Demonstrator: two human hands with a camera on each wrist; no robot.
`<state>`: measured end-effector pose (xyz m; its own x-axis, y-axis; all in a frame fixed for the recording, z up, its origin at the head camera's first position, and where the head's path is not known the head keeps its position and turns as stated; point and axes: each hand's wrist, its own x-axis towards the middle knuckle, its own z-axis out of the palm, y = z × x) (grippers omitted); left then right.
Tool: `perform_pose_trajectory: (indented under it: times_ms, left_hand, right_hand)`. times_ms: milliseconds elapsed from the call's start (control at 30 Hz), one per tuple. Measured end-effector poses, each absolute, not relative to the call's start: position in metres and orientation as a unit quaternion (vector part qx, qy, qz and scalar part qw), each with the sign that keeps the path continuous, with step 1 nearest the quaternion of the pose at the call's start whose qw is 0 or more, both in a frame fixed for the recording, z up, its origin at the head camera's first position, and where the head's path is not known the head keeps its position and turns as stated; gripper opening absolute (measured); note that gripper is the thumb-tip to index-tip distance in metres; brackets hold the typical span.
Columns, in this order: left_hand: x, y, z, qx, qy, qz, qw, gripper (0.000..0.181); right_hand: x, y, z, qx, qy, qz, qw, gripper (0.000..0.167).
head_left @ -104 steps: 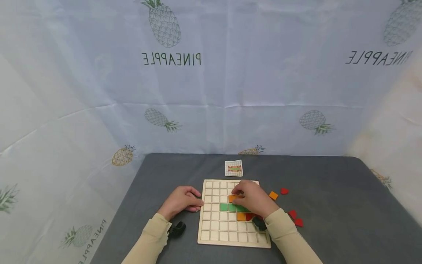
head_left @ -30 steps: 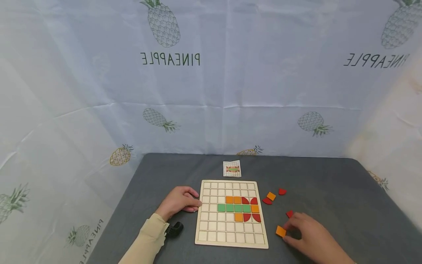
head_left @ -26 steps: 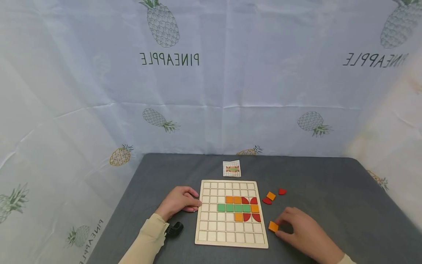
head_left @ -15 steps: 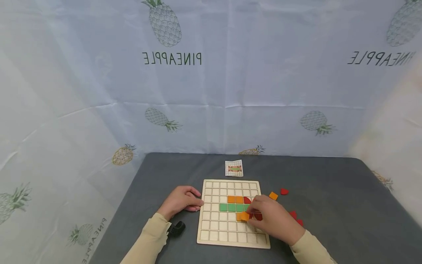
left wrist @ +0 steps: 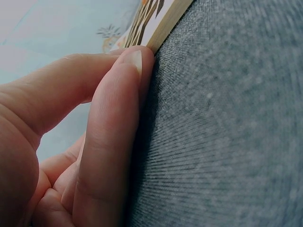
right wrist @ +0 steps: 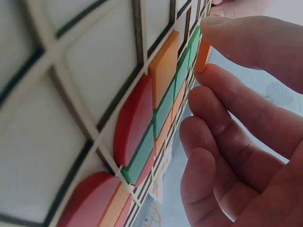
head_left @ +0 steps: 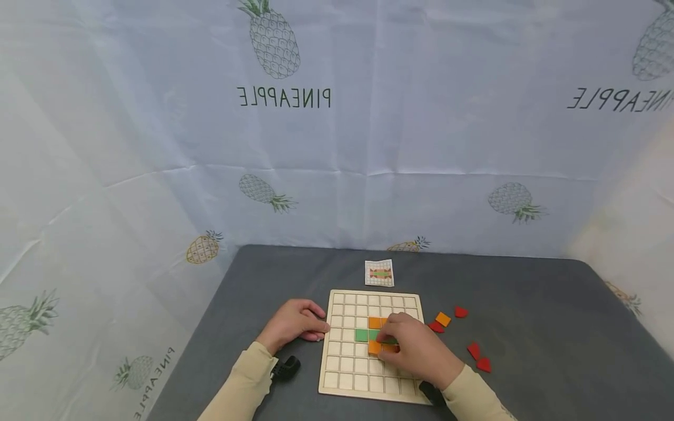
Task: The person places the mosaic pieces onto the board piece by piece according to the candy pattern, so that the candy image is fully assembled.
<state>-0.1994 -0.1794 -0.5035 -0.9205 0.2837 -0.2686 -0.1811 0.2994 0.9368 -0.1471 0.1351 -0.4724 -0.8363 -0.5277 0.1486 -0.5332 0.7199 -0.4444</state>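
Observation:
A wooden grid board (head_left: 344, 365) lies on the table, with orange squares, green squares (head_left: 361, 335) and red rounded pieces (right wrist: 137, 123) set in its cells. At the board's left edge is my left hand (head_left: 289, 324); in the left wrist view its thumb and finger tips pinch that edge. Over the board, my right hand (head_left: 421, 351) holds an orange square tile (right wrist: 203, 49) between thumb and index finger. This tile is tilted in the right wrist view and hovers at or just over the row below the green one. The hand hides several set pieces in the head view.
Right of the board lie a loose orange square (head_left: 443, 319) and several red pieces (head_left: 474, 351). A small card (head_left: 380, 273) printed with a coloured grid pattern lies behind the board. A pineapple-print cloth (head_left: 337, 128) hangs beyond the dark table.
My right hand has carried the orange tile from the table at right leftward over the board, alongside the orange square in the lower row. My left hand keeps its place at the edge.

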Motion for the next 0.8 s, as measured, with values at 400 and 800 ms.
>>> perform_pose_trajectory:
  times_ms: [400,800]
  left_hand:
    - [-0.1979,-0.1788,-0.5038,0.029,0.782,0.590,0.197,0.043]
    - [-0.2001,-0.1778,-0.5029,0.018,0.786,0.585,0.202,0.043]
  right_hand:
    - [-0.1453,0.1360,-0.4753,0.294,-0.926,0.237,-0.001,0.017]
    - [-0.1442,0.1304,-0.4763,0.284,-0.934,0.216,0.011,0.016]
